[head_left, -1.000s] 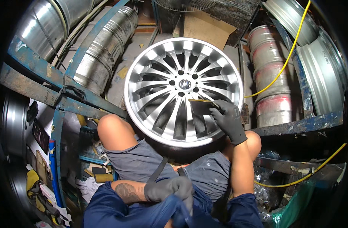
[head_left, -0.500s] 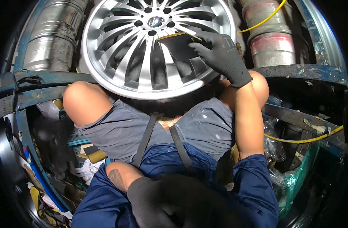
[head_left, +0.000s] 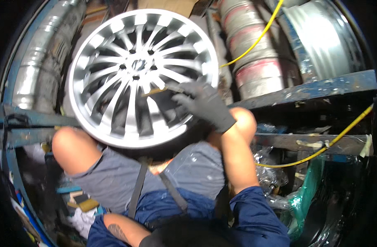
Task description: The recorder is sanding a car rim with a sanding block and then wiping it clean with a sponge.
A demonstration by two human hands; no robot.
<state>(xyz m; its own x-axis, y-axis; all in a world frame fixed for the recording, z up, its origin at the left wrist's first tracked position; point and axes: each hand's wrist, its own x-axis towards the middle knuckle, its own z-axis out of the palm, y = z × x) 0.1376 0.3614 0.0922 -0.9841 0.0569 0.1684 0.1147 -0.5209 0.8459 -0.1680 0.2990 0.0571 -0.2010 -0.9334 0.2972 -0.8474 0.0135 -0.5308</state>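
A silver multi-spoke car wheel (head_left: 139,65) lies face up in front of my knees, its bright rim tilted slightly toward me. My right hand (head_left: 205,103), in a dark grey glove, is closed over the wheel's lower right spokes. Its fingertips pinch a thin dark piece of sandpaper with a tan edge (head_left: 155,91), held over the spokes; whether it touches them I cannot tell. My left hand (head_left: 149,238), in a dark glove, is drawn back near my chest at the lower edge. Its fingers are hidden by a blurred black shape.
Metal wheel barrels (head_left: 258,70) stand along the right and more silver barrels (head_left: 38,70) on the left. A yellow hose (head_left: 336,138) loops at the right. Blue steel beams (head_left: 312,90) cross beside my knees. Clear and green plastic wrap (head_left: 306,189) hangs at lower right.
My view has shifted, so the wheel sits lower and further left and shows whole. My right hand still grips the sandpaper over the spokes. My left glove has dropped mostly out of sight.
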